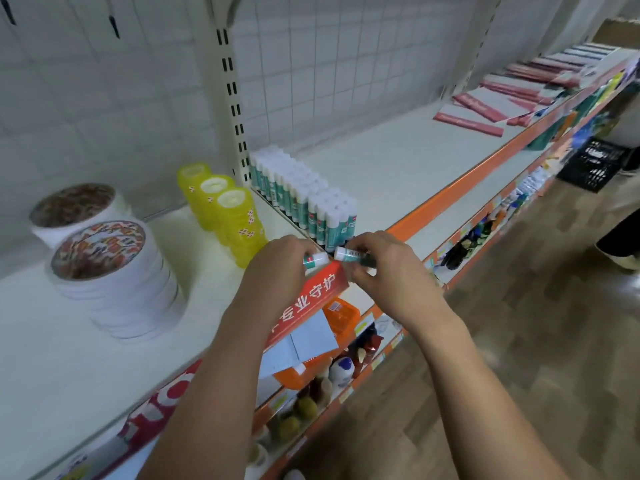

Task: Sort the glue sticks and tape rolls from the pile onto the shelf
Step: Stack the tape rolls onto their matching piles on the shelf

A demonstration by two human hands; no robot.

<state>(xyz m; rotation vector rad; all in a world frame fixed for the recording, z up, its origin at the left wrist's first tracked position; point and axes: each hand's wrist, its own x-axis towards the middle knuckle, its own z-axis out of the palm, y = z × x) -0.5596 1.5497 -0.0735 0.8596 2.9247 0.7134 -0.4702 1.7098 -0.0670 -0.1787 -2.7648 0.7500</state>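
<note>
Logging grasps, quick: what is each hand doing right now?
The left hand grips a glue stick.
The right hand grips a second glue stick.

Reaches forward with both bare forearms, wrists near each other. Grips a glue stick (316, 259) in the curled left hand (278, 268); pinches a second glue stick (348, 253) in the right hand (379, 268), hands just apart.
</note>
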